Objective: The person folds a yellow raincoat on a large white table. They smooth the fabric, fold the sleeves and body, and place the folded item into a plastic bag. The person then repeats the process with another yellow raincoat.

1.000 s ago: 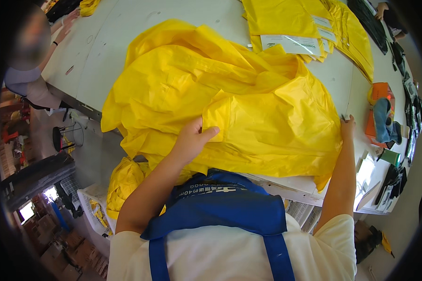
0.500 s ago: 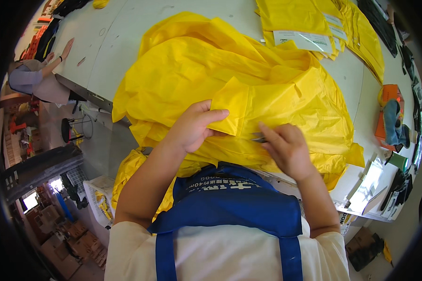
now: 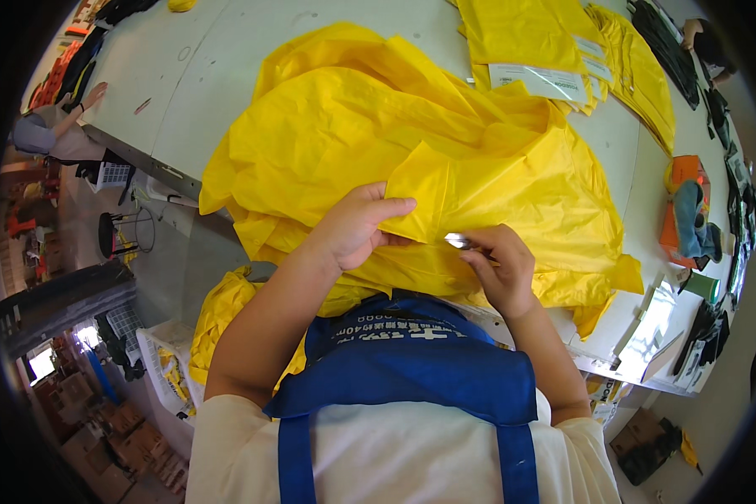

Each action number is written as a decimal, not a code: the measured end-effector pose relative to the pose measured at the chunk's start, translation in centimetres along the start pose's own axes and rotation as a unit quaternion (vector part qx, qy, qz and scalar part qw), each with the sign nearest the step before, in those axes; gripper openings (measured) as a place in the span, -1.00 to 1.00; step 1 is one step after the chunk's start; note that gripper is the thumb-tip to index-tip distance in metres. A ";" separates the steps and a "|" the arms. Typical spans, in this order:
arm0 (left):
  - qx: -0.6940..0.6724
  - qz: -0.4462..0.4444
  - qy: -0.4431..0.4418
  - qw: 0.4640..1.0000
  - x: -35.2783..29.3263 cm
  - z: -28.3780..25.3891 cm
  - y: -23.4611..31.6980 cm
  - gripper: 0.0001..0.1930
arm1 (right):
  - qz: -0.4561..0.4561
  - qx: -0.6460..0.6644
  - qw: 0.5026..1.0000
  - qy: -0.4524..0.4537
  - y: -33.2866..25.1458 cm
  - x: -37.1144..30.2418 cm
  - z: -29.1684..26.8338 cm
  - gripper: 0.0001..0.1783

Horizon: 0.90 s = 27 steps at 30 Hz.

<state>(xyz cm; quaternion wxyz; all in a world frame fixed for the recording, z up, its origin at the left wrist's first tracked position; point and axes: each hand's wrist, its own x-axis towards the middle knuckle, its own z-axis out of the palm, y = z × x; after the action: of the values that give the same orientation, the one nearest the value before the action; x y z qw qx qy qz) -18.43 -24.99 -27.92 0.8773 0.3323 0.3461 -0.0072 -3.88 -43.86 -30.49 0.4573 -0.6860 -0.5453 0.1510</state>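
Note:
A large, crumpled yellow garment (image 3: 328, 126) of thin, smooth cloth is heaped on the table in front of me. My left hand (image 3: 363, 225) pinches a folded yellow flap of it between thumb and fingers, and the fingers under the flap are partly hidden. Just to the right, my right hand (image 3: 504, 260) is closed around small metal thread snips (image 3: 458, 241). Their shiny tips point left toward the flap's lower edge, a little apart from my left fingers. Most of the snips is covered by my fingers.
Flat-packed yellow garments (image 3: 525, 42) with pale labels lie at the far right. An orange box (image 3: 689, 172) with blue cloth stands at the right edge. Yellow cloth fills a white basket (image 3: 155, 340) at lower left. Another person's hand (image 3: 95, 94) rests on the table's far left.
My right hand has turned and risen slightly, bringing the snips' shiny tips into plainer view near the flap. My left hand keeps its pinch on the cloth.

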 end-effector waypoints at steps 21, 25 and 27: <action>0.417 0.098 0.377 0.821 -7.2 -19.8 -1.0 -0.62 | -0.113 0.033 0.965 -0.232 -5.8 6.3 17.9 -0.65; -0.014 0.127 0.219 0.967 -7.6 -23.9 -0.3 -0.79 | -0.191 -0.100 0.956 -0.199 -6.8 8.2 23.1 -0.73; 0.028 0.091 0.239 0.966 -7.9 -24.3 -0.2 -0.80 | -0.231 -0.148 0.941 -0.197 -6.4 8.8 24.7 -0.75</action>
<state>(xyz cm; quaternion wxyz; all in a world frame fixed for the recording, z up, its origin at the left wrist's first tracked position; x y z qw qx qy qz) -39.10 -12.53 -36.31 0.7562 0.3789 0.5141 0.1428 -22.03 -24.76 -36.11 0.2565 -0.5577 -0.7841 0.0917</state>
